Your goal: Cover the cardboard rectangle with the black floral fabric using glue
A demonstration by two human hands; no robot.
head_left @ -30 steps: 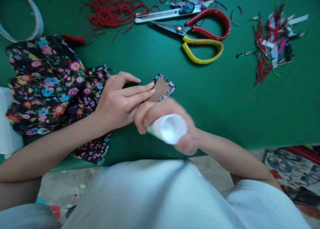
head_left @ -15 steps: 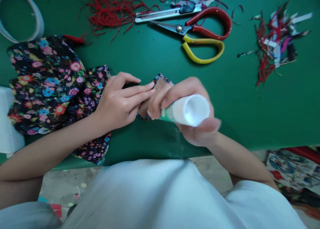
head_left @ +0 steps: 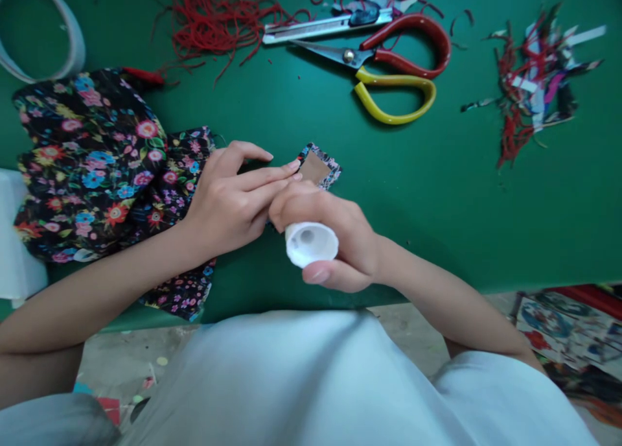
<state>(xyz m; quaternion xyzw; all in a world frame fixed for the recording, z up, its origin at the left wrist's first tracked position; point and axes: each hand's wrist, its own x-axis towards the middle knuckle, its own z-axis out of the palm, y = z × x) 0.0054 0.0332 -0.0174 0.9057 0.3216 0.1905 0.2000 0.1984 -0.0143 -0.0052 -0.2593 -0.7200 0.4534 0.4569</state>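
A small brown card piece edged with floral cloth [head_left: 318,167] lies on the green table [head_left: 437,206]. My left hand [head_left: 233,196] rests on its left part, fingers stretched flat and pressing it down. My right hand [head_left: 335,238] is wrapped round a white glue stick [head_left: 311,243], held upright with its tip down on the card; only the stick's round white end shows. The two hands touch at the fingertips.
Black floral cloth [head_left: 92,161] lies heaped at the left. Red-and-yellow scissors [head_left: 389,63] and a utility knife [head_left: 321,26] lie at the back, beside red thread [head_left: 218,15]. Cloth scraps [head_left: 534,76] sit at the right, a tape roll [head_left: 72,37] at the far left.
My right hand swung the glue stick out to the right and tilted, then brought it back upright over the card. My left hand has stayed in place.
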